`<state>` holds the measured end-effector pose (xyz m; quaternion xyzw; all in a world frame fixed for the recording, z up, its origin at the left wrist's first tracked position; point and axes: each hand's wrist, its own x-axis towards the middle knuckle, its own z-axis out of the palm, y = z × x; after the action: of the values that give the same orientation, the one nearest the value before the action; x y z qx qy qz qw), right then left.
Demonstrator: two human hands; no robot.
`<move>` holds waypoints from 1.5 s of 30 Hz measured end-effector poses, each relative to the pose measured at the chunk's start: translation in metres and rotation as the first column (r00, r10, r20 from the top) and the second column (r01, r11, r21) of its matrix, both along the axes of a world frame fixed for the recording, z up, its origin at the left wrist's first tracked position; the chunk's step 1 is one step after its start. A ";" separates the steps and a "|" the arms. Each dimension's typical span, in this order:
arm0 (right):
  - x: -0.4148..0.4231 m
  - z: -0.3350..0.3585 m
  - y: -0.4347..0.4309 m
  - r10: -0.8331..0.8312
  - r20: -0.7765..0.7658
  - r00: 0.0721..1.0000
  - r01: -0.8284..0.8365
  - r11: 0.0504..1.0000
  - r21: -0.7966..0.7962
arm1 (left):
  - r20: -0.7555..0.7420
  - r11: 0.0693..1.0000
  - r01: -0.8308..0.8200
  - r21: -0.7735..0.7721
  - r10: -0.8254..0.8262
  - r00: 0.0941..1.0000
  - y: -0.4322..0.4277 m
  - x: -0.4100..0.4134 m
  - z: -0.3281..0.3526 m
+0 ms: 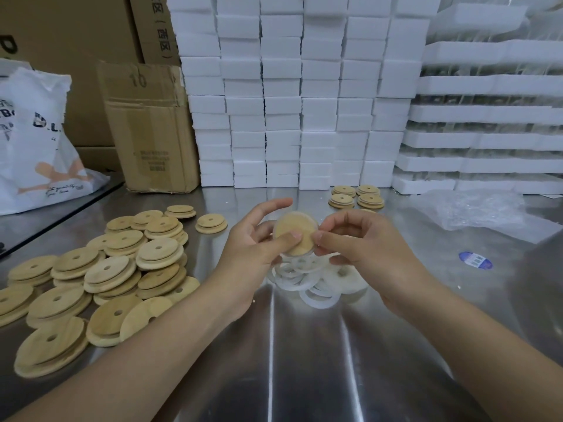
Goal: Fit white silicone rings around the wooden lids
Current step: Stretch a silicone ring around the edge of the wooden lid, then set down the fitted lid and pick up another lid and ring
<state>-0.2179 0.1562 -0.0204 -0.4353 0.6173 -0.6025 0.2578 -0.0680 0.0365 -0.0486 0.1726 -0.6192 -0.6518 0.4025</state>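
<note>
Above the steel table I hold one round wooden lid (295, 229) between both hands. A white silicone ring (308, 218) runs along its rim. My left hand (254, 248) grips the lid from the left, thumb pressed on its face. My right hand (362, 243) pinches the lid's right edge and the ring with thumb and fingers. Under my hands lies a heap of loose white silicone rings (316, 284). A big pile of wooden lids with centre holes (100, 278) covers the table's left side.
Short stacks of lids (356, 197) stand at the back of the steel table (304, 345). White foam blocks (289, 95) are stacked behind, a cardboard box (152, 129) and white bag (36, 141) at left, clear plastic wrap (481, 211) and a blue sticker (475, 260) at right.
</note>
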 end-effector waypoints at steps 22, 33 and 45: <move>-0.101 -0.023 0.008 -0.379 -0.035 0.925 0.380 0.919 0.099 | 0.470 0.765 0.001 -0.644 0.395 0.790 -0.001 -0.006 -0.030; -0.119 -0.042 0.005 -0.424 -0.558 0.713 0.601 0.779 0.176 | 0.534 0.724 0.107 -0.682 0.392 0.749 0.003 -0.005 -0.029; -0.106 -0.046 0.003 -0.161 -0.695 0.700 0.444 0.861 0.248 | 0.534 0.725 0.099 -0.682 0.401 0.745 0.002 -0.005 -0.033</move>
<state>-0.3243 0.1595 -0.0668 -0.4454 0.8407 -0.3081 0.0038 -0.0730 0.0380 -0.0817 0.2838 -0.8927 -0.2435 0.2516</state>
